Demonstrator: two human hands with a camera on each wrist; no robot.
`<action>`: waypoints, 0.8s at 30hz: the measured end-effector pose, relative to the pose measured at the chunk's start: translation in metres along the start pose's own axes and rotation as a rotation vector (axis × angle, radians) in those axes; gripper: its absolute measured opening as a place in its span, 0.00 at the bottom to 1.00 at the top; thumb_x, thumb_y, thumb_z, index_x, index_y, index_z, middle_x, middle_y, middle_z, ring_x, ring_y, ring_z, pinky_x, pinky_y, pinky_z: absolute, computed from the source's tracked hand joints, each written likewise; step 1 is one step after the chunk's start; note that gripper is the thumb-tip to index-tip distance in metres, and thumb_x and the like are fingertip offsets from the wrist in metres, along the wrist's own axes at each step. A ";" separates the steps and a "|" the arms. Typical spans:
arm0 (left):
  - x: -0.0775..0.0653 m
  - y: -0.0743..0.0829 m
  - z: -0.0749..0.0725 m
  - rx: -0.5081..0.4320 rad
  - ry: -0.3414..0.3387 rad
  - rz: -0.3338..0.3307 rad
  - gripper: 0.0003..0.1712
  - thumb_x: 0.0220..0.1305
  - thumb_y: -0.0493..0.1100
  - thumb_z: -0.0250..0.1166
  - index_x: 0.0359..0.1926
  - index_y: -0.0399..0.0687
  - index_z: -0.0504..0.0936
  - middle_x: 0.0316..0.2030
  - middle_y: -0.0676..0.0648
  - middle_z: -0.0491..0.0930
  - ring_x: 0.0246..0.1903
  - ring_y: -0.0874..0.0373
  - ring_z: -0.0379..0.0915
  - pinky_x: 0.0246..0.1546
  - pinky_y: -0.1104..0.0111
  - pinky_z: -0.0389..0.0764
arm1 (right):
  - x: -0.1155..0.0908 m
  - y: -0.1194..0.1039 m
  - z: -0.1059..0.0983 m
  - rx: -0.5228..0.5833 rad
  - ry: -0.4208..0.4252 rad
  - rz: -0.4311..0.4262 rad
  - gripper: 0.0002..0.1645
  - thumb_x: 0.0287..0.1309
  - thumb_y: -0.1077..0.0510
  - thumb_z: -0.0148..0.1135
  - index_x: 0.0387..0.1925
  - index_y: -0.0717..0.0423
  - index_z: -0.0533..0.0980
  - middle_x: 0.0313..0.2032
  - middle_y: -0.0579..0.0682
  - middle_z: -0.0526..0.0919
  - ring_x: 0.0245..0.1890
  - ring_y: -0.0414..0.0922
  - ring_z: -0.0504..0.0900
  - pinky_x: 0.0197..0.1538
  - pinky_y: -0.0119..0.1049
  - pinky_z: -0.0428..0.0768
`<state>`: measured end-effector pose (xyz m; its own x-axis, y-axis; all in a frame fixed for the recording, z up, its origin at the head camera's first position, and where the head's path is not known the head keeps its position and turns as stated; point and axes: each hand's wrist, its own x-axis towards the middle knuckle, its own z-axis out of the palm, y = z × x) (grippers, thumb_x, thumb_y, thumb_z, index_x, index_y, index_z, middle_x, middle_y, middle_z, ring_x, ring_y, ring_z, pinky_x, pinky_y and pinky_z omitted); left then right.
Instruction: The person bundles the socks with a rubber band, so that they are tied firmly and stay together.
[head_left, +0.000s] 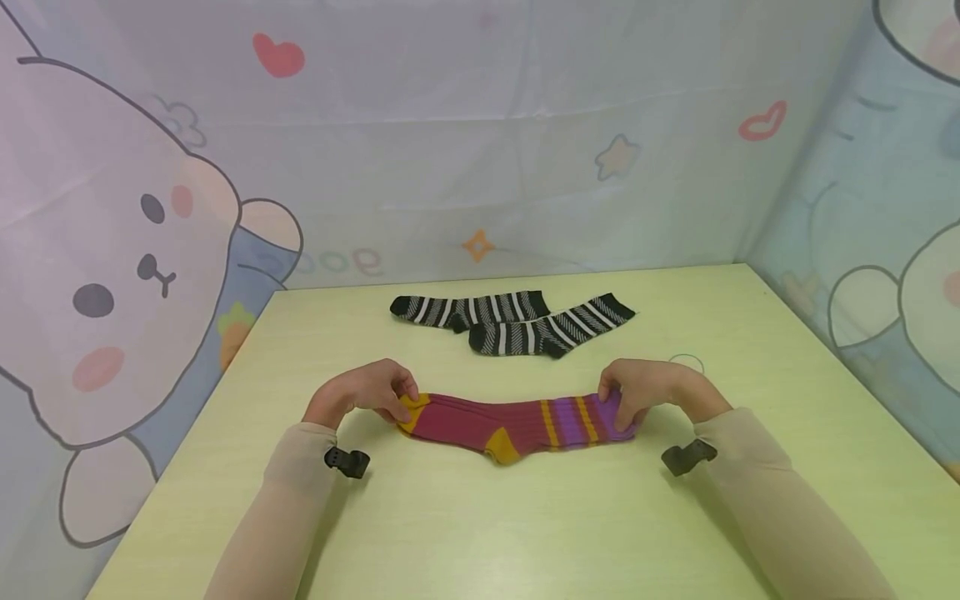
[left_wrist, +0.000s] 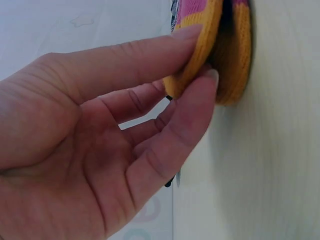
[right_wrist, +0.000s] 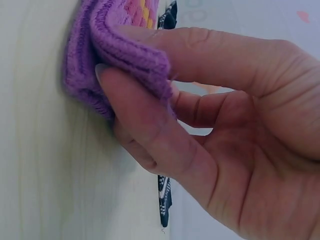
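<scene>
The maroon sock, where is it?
In the head view, the maroon sock is in the middle, held between the left hand and right hand, in front of two black-and-white socks.

A pale table (head_left: 487,533) carries two striped socks (head_left: 517,336) on its far side, touching. Nearer lie stacked maroon socks (head_left: 517,425) — yellow toes (left_wrist: 237,75) left, purple cuffs (right_wrist: 132,52) right
</scene>
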<state>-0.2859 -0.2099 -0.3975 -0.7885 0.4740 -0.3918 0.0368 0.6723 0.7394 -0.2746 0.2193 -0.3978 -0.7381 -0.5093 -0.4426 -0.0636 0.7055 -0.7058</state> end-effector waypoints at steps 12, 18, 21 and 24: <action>0.001 0.000 0.003 0.075 0.009 -0.037 0.13 0.54 0.27 0.74 0.38 0.33 0.79 0.31 0.44 0.75 0.31 0.55 0.73 0.36 0.64 0.85 | 0.002 0.001 0.000 -0.055 -0.005 -0.001 0.24 0.45 0.72 0.75 0.43 0.65 0.73 0.41 0.57 0.73 0.29 0.45 0.82 0.34 0.41 0.85; 0.000 0.002 0.004 0.142 0.026 -0.050 0.14 0.52 0.29 0.76 0.37 0.34 0.79 0.29 0.46 0.73 0.27 0.57 0.68 0.30 0.68 0.79 | 0.001 0.002 -0.002 -0.111 -0.001 -0.013 0.24 0.46 0.68 0.77 0.43 0.63 0.73 0.38 0.55 0.76 0.24 0.45 0.81 0.31 0.39 0.83; -0.001 0.003 0.004 0.164 0.025 -0.058 0.15 0.51 0.29 0.76 0.37 0.35 0.79 0.29 0.47 0.72 0.24 0.58 0.66 0.27 0.69 0.74 | 0.001 0.002 -0.002 -0.132 0.001 -0.022 0.24 0.46 0.66 0.78 0.44 0.62 0.74 0.35 0.54 0.77 0.22 0.44 0.81 0.31 0.38 0.81; -0.001 0.004 0.004 0.183 0.019 -0.061 0.15 0.51 0.29 0.76 0.38 0.35 0.79 0.29 0.46 0.72 0.23 0.58 0.65 0.27 0.69 0.72 | 0.000 0.002 -0.003 -0.140 0.000 -0.033 0.25 0.47 0.65 0.78 0.44 0.62 0.73 0.34 0.54 0.78 0.22 0.44 0.80 0.31 0.38 0.79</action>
<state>-0.2830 -0.2054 -0.3964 -0.8040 0.4199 -0.4210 0.0987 0.7924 0.6019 -0.2766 0.2227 -0.3977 -0.7339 -0.5332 -0.4209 -0.1805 0.7504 -0.6359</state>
